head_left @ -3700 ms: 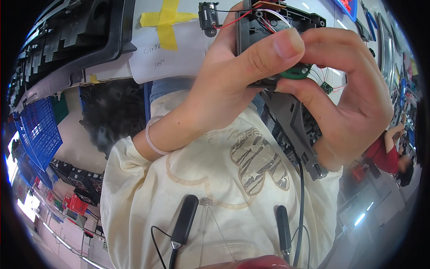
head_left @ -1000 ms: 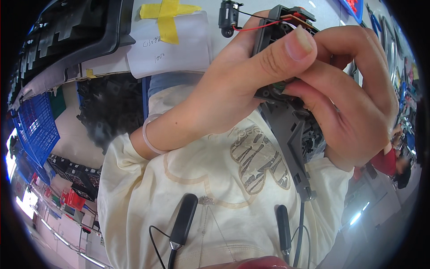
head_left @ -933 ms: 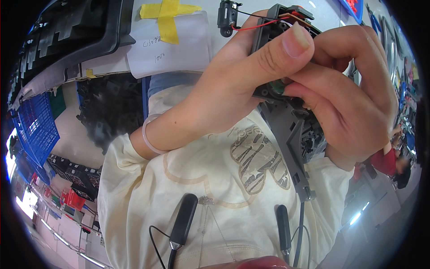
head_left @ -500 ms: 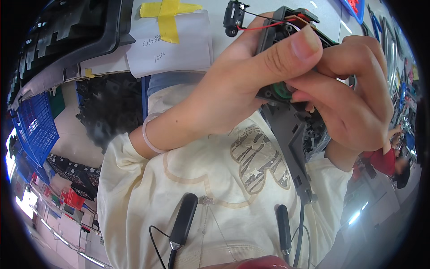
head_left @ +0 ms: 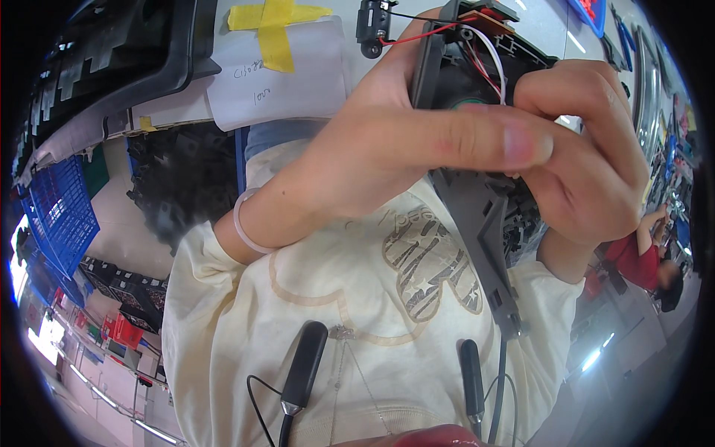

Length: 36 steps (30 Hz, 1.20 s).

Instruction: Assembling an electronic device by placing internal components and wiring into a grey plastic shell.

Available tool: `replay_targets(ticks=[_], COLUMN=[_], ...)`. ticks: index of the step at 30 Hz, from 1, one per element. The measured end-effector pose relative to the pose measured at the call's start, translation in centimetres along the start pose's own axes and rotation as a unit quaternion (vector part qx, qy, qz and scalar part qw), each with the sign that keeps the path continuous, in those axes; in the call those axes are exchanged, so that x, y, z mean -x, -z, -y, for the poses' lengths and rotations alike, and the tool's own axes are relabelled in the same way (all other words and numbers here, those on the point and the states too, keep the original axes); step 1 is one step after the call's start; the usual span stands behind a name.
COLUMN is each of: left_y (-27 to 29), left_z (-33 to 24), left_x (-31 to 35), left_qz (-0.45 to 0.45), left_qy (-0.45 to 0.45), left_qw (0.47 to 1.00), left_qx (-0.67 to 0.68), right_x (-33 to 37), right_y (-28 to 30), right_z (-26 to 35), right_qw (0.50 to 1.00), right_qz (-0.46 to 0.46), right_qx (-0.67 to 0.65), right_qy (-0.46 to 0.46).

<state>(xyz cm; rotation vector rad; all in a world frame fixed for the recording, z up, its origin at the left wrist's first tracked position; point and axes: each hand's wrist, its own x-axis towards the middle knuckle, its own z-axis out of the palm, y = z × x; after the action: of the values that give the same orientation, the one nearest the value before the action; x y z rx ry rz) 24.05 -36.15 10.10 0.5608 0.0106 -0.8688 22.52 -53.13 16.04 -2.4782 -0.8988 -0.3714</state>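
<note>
Both hands up close, at about one o'clock in the view. Left hand [head_left: 372, 164] wrapped round a dark grey hard plastic case with its insides showing [head_left: 477, 67], long thumb laid flat across the front. Right hand [head_left: 588, 156] curled over from three o'clock, fingertips pinching in at the case's middle. Still open, not closed up: thin red wire [head_left: 417, 33] and looped white wire [head_left: 488, 56] hanging loose on top, a bit of green round part peeking out. Small black plug piece [head_left: 372, 26] dangling at twelve o'clock. Long grey ribbed plastic arm [head_left: 484, 246] sticking down toward five o'clock. White paper note with yellow tape cross [head_left: 279, 71] at eleven o'clock, smooth and flat.
</note>
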Motion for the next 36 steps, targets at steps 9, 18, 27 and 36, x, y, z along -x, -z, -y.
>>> replay_targets(ticks=[9, 18, 27, 36], left_y=[0.7, -0.9, -0.6, -0.8], left_z=[-0.3, -0.3, -0.1, 0.4], left_x=[-0.8, -0.6, -0.7, -1.5], left_qz=[0.084, -0.037, -0.035, -0.032], left_qy=[-0.011, -0.049, -0.057, -0.068], left_qw=[0.994, 0.991, 0.990, 0.988], left_qx=[-0.062, -0.121, -0.126, -0.137], right_x=[-0.6, -1.2, -0.2, 0.2], right_y=[0.6, -0.9, -0.5, -0.7], right_z=[0.9, 3.0, 3.0, 2.7], right_qw=[0.994, 0.964, 0.976, 0.959], right_qz=[-0.042, -0.029, -0.034, -0.095], right_qx=[-0.005, 0.071, 0.094, 0.033], right_qy=[-0.102, -0.254, -0.194, -0.266])
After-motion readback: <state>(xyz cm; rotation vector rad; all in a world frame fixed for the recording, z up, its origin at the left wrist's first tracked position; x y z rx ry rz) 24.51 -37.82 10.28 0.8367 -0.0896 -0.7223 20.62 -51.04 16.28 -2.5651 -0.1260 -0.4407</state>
